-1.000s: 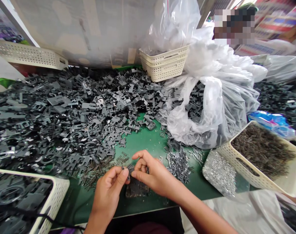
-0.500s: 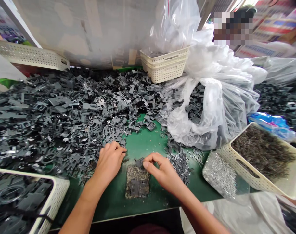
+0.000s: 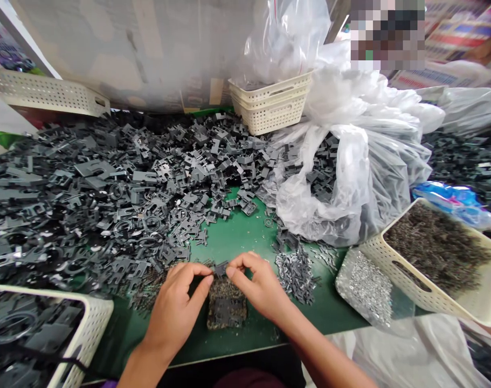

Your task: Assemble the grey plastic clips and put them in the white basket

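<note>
The right hand (image 3: 257,280) pinches a small dark gray plastic part (image 3: 220,268) between thumb and forefinger, just above the far edge of a speckled block (image 3: 226,291) near the middle of the near edge of the green desk (image 3: 239,231). The part's long axis runs roughly left to right, its right end, at the fingertips, tipped slightly toward the far edge; which end is its front is too small to tell.

The left hand (image 3: 176,304) brings its thumb and forefinger nearly together beside the part's left end. Whether they touch it or grip something tiny, I cannot tell. Dark pieces (image 3: 228,311) sit on the block's near half.

Small brown spring-like pieces (image 3: 146,291) lie left of the left hand; slim gray pieces (image 3: 297,275) are heaped right of the right hand. A clear bag of silvery bits (image 3: 368,285) rests toward the desk's right end, against a cream perforated basket (image 3: 385,253) of brown pieces. A large heap of gray plastic parts (image 3: 205,167) covers the far left.

At upper right, red and blue lettering on printed sacks (image 3: 451,35) is too blurred to read.
</note>
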A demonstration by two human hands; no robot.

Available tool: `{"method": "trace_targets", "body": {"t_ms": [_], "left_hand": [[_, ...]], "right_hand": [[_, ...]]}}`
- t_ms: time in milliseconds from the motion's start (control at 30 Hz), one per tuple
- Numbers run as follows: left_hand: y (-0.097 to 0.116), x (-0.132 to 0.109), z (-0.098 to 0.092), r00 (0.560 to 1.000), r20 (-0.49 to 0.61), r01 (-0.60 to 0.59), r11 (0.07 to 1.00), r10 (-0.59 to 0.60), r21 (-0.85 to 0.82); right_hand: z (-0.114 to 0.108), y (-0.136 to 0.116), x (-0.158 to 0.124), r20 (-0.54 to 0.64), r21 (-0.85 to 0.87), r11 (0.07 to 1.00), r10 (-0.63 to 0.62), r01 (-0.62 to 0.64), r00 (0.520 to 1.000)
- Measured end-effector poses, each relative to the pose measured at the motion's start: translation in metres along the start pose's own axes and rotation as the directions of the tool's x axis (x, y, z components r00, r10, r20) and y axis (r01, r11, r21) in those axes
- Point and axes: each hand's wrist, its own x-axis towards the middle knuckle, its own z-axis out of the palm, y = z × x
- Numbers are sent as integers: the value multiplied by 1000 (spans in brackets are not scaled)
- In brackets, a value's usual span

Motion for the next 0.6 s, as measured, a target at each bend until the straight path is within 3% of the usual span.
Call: {"method": "trace_targets", "body": {"t_ms": [233, 367, 467, 533, 600], "left_hand": [[-1, -9, 1, 996, -11, 90, 991, -92, -100], [0, -12, 3, 991, -109, -81, 997, 82, 14], [-1, -16, 4, 947, -192, -240, 964, 259, 116], [-3, -20, 4, 945, -184, -250, 960, 270, 127], [-8, -27, 5, 968, -92, -222, 967, 234, 126]], "right_hand": [[-1, -1, -10, 0, 67, 997, 48, -48, 999], [3, -4, -15, -25, -29, 1000, 5, -6, 1000], [4, -5, -17, 15, 53, 997, 50, -51, 999], [3, -2, -19, 96, 189, 972, 123, -140, 988], [1, 3, -23, 167, 305, 928, 171, -215, 971]]}}
